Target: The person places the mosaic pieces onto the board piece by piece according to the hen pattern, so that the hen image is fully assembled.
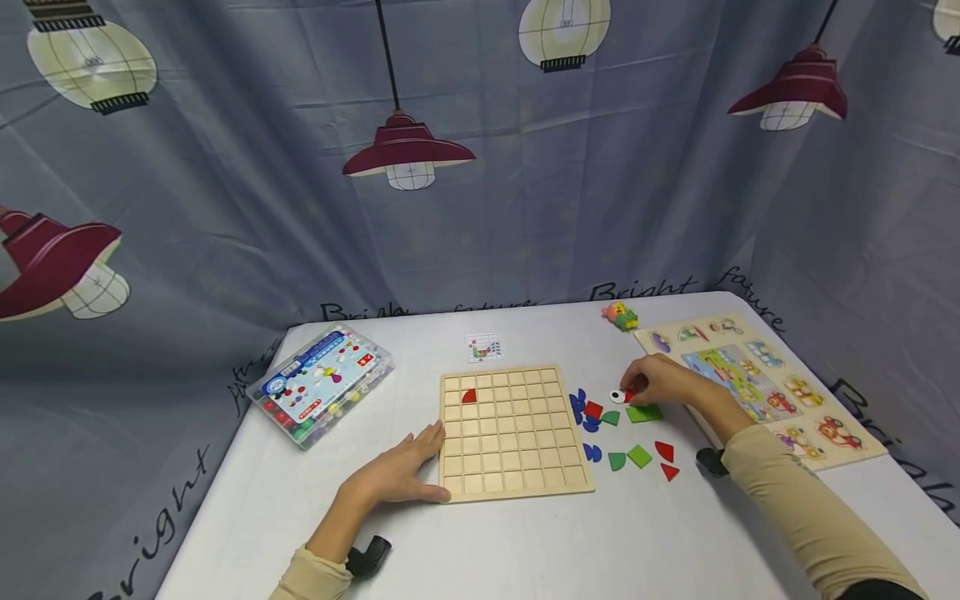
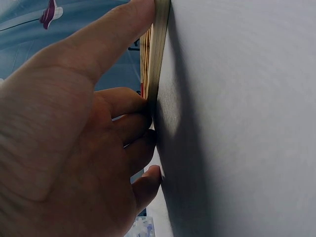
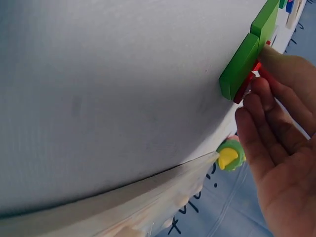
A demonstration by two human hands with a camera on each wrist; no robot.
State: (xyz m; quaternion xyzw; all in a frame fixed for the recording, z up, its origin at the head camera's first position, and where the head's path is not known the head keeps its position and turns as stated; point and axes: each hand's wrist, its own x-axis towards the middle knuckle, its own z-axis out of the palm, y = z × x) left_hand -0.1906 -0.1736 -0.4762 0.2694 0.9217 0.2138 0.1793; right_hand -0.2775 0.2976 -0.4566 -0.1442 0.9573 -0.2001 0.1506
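Observation:
A square wooden grid board [image 1: 510, 450] lies on the table with a red quarter-circle piece [image 1: 469, 396] in one of its upper-left cells. My left hand [image 1: 397, 467] rests along the board's left edge, thumb at the near corner and fingers extended; the left wrist view shows the fingertips against the board's side [image 2: 160, 49]. To the right of the board, my right hand [image 1: 663, 379] pinches a small red piece [image 1: 630, 396] between thumb and fingers. Green square pieces [image 1: 645, 413] lie just below that hand, and a white round piece with a black dot [image 1: 617, 397] is beside its fingertips.
Loose blue pieces [image 1: 592, 452], green pieces [image 1: 639, 456] and red pieces [image 1: 664, 451] lie right of the board. A picture card [image 1: 483, 347] is behind it. A plastic case [image 1: 322, 383] stands left, a picture puzzle board [image 1: 840, 429] right, and a small toy [image 1: 620, 316] at the back.

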